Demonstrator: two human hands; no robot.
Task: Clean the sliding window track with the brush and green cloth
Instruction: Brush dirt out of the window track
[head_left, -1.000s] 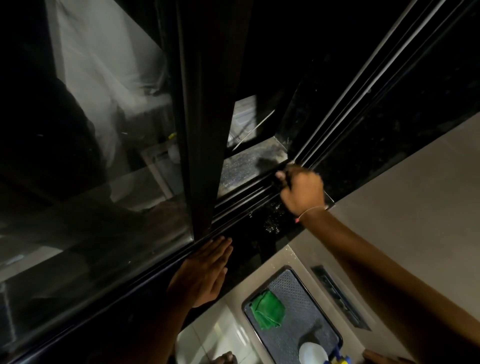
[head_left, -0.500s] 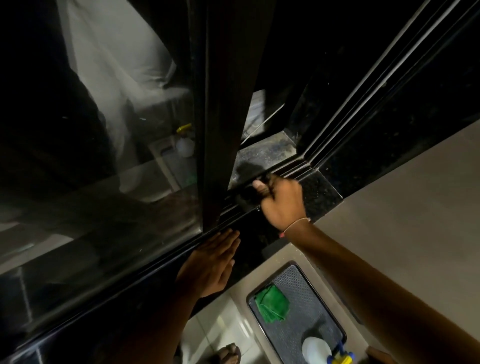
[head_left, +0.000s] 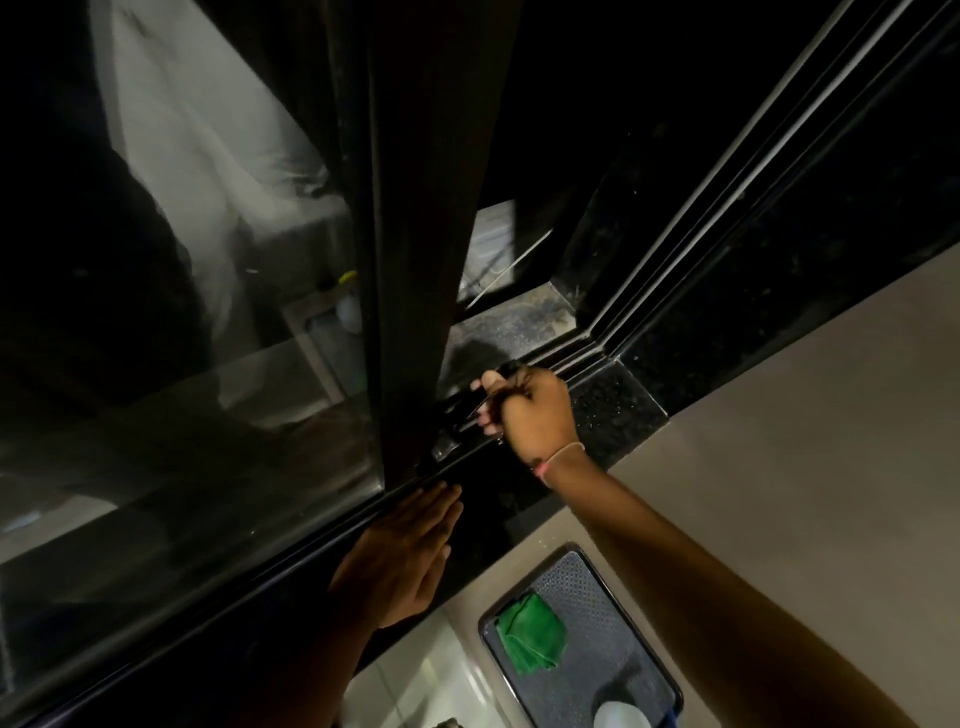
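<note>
A person's right hand (head_left: 535, 410) was closed in a fist around a dark brush (head_left: 460, 415), its head pressed down into the sliding window track (head_left: 566, 358) just beside the upright edge of the sliding window panel (head_left: 415, 260). The tight grip appeared meant to drive the bristles into the narrow channels, though the brush itself was hard to make out in the dim light. The left hand (head_left: 400, 556) lay flat and open, holding nothing, on the dark stone sill (head_left: 618, 410) against the foot of the panel, seemingly to steady the body or keep the panel from sliding. The green cloth (head_left: 530, 642) sat crumpled on a dark mesh tray (head_left: 613, 649) below the sill, well apart from the track and within reach, probably kept for wiping once the brushing was done. A white rounded object (head_left: 621, 716), perhaps a bottle top, stood at the tray's near end.
</note>
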